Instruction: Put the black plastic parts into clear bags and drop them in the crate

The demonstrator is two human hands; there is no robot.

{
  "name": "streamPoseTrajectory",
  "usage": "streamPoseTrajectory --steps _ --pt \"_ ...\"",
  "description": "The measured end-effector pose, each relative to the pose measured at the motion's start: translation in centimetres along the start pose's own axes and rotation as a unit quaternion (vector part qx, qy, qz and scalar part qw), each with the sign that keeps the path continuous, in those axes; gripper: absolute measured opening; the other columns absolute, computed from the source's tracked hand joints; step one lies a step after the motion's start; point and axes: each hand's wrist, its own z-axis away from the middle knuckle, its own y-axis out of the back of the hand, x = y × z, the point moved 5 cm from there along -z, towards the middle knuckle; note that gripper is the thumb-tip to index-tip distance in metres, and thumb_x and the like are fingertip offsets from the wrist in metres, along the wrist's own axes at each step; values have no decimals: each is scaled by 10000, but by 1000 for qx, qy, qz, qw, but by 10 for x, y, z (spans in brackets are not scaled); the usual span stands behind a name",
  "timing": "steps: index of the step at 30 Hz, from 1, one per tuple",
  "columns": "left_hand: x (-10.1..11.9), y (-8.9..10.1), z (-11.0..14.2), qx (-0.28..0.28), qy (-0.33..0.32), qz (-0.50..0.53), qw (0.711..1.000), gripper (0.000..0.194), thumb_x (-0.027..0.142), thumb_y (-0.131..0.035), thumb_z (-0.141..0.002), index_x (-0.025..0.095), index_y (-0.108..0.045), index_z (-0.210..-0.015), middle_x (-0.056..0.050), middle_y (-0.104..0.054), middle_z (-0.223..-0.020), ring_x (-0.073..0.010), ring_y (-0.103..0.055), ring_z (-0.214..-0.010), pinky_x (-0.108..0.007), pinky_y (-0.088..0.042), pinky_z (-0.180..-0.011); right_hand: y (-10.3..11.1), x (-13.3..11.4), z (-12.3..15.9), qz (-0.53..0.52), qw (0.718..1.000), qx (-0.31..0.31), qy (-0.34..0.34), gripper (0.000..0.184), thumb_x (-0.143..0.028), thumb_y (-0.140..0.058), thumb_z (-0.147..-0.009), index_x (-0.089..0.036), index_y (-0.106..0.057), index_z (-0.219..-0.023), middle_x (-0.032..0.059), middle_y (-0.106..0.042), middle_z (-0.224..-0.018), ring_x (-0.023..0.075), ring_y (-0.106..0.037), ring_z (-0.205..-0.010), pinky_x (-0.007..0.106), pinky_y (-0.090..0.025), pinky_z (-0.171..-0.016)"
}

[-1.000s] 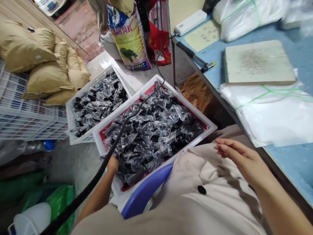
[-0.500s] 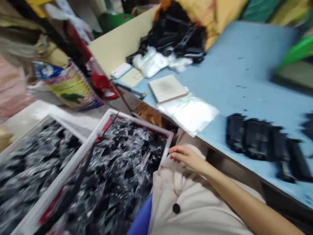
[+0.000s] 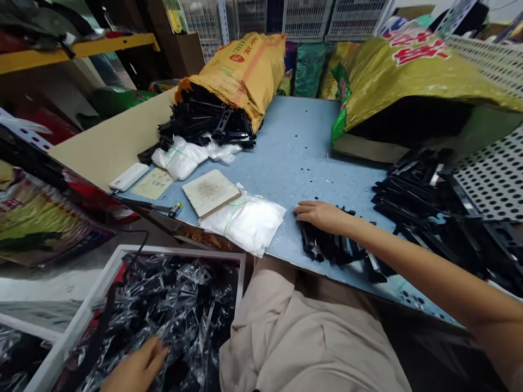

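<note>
My right hand [image 3: 322, 215] lies flat on a small row of black plastic parts [image 3: 333, 246] near the front edge of the blue table [image 3: 294, 147], fingers stretched out over them. My left hand [image 3: 137, 370] is low at the bottom left, over the white crate [image 3: 81, 321] filled with black parts in clear plastic bags [image 3: 171, 305]. Its fingers are partly blurred and look loosely spread, touching the bagged parts. A black cable [image 3: 102, 326] runs across that crate.
A stack of clear bags [image 3: 245, 220] and a square board [image 3: 210, 191] lie left of my right hand. A large heap of black parts [image 3: 441, 207] spreads at the right. Two yellow sacks [image 3: 241, 71] [image 3: 417, 76] lie at the table's back. A power bank [image 3: 128, 177] rests near the edge.
My view swung up from the crates to the table. My right hand left my lap and reached onto the black parts. My left hand stayed down at the crate.
</note>
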Motion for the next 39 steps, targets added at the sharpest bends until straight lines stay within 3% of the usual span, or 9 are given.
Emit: streamPoseTrajectory --steps 3,6,10,14,17,21,27,34,39 --pt "86 16 -55 43 -155 7 987 254 386 -428 -874 178 -572 -856 -15 -643 -859 -96 -597 -781 -233 -505 -772 12 7 -1 -21 999 13 20 316 -85 -448 -872 -189 -690 -1046 67 -619 -1190 176 -564 -1130 288 -471 -916" --pt "194 19 -93 168 -360 13 918 258 254 -390 -878 151 -614 -955 -87 -621 -1019 -138 -568 -984 -300 -493 -925 34 15 19 -79 990 83 -85 335 -148 -475 -862 -201 -646 -1145 68 -615 -1189 190 -587 -1078 299 -481 -884" --pt "273 -7 -135 162 -348 29 923 261 237 -527 -796 106 -625 -1000 -156 -584 -1138 -226 -534 -1059 -404 -467 -944 36 13 62 -293 906 175 -249 376 -386 -527 -874 -176 -625 -1171 78 -643 -1118 207 -617 -999 328 -487 -894" --pt "272 -10 -167 109 -258 115 953 194 150 -434 -809 106 -622 -797 -136 -623 -1007 -170 -573 -934 -327 -467 -859 2 -21 81 -609 706 179 -313 473 -482 -626 -816 -151 -623 -1154 99 -640 -1143 197 -638 -980 298 -516 -861" --pt "255 1 -183 82 -219 174 957 214 307 -519 -800 126 -608 -725 -68 -640 -816 -116 -576 -772 -245 -456 -737 -17 -53 71 -755 552 148 -321 484 -498 -683 -787 -147 -644 -1117 121 -608 -1217 193 -652 -970 269 -532 -808" --pt "241 5 -192 37 -182 253 949 278 400 -554 -759 126 -594 -743 -19 -620 -702 -61 -531 -619 -187 -430 -615 -26 -78 41 -836 436 137 -304 462 -473 -738 -748 -140 -679 -1062 133 -586 -1253 169 -664 -913 220 -531 -730" --pt "238 -5 -188 -36 -139 465 873 488 313 -685 -632 139 -529 -1061 40 -563 -685 -29 -499 -587 -166 -420 -625 -38 -86 6 -866 386 138 -285 555 -425 -804 -671 -129 -675 -1122 130 -658 -1085 194 -674 -905 247 -547 -752" --pt "236 2 -185 31 -173 310 935 232 367 -581 -731 135 -593 -724 -7 -574 -719 -49 -492 -687 -171 -379 -649 -44 -86 2 -885 358 136 -266 508 -388 -793 -702 -119 -668 -1115 133 -670 -1046 184 -676 -889 284 -548 -817" --pt "232 -2 -187 -23 -139 434 890 266 346 -631 -685 148 -479 -778 47 -511 -640 -26 -469 -584 -158 -378 -599 -39 -85 0 -895 341 147 -248 436 -389 -773 -735 -94 -677 -1041 142 -672 -1028 155 -668 -833 262 -538 -781"
